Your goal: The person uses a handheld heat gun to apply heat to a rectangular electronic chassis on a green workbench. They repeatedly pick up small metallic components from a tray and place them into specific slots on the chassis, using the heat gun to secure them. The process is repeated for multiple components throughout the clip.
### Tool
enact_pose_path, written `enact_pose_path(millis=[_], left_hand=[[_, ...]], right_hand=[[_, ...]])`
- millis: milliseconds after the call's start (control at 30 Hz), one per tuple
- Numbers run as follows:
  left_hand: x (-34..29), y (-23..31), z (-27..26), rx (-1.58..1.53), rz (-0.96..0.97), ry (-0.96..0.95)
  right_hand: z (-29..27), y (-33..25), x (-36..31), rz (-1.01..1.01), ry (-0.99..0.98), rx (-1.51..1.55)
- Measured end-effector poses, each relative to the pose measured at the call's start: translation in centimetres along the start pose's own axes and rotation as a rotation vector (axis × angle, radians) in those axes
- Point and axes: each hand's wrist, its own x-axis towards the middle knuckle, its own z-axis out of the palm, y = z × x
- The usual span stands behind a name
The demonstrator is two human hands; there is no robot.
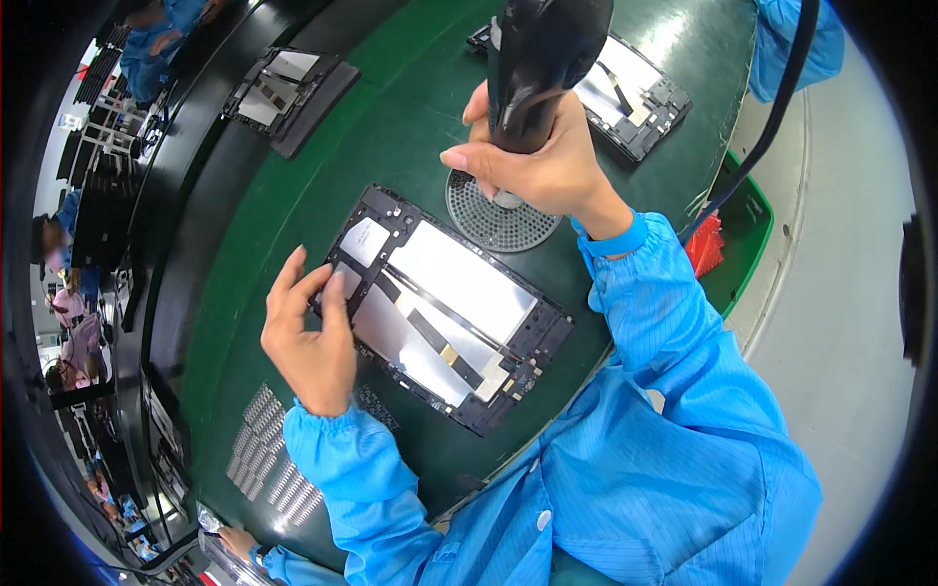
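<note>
A tablet-like device (459, 259) lies opened on the green table, its silver battery panels, black flat cable and dark frame exposed. My left hand (311, 337) is at its left edge, fingers spread, thumb and forefinger by the frame; whether they touch it I cannot tell. Above the table, farther right, my right hand (552, 161) is closed around the lower part of a glossy black handheld tool (542, 73). The tool's exact kind does not show. Beneath that hand sits a round grey perforated disc (503, 220), partly covered by it.
Another opened device (630, 98) lies at the far right, and one more (283, 93) at the far left. Rows of small silver parts (259, 439) lie at near left, by another person's hand (237, 542). A green bin (757, 264) holding red pieces stands beyond the table's right edge.
</note>
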Motion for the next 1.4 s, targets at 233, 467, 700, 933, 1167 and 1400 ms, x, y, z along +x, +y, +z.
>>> enact_pose_path(millis=[233,467,700,933,1167,1400], left_hand=[[-1.1,-7.4,-1.7,-0.002,-0.288,-0.017],[-1.0,-8.0,-2.7,-0.625,-0.462,-0.401],[-0.2,-8.4,-2.4,-0.571,-0.460,-0.440],[-1.0,-8.2,-2.0,-0.666,-0.398,-0.465],[-1.2,-10.3,-0.3,-0.715,-0.131,-0.385],[-1.5,-11.2,0.0,-0.761,-0.245,-0.414]], right_hand=[[0.2,-0.2,-0.1,0.031,0.003,-0.003],[0.3,-0.1,-0.2,0.057,0.002,-0.025],[0.9,-1.1,-0.4,-0.059,0.072,0.010],[7.3,-5.7,-1.6,-0.155,-0.140,0.268],[14.5,-3.3,-1.5,-0.109,-0.440,0.099],[15.2,-2.0,-1.8,-0.048,-0.432,0.060]])
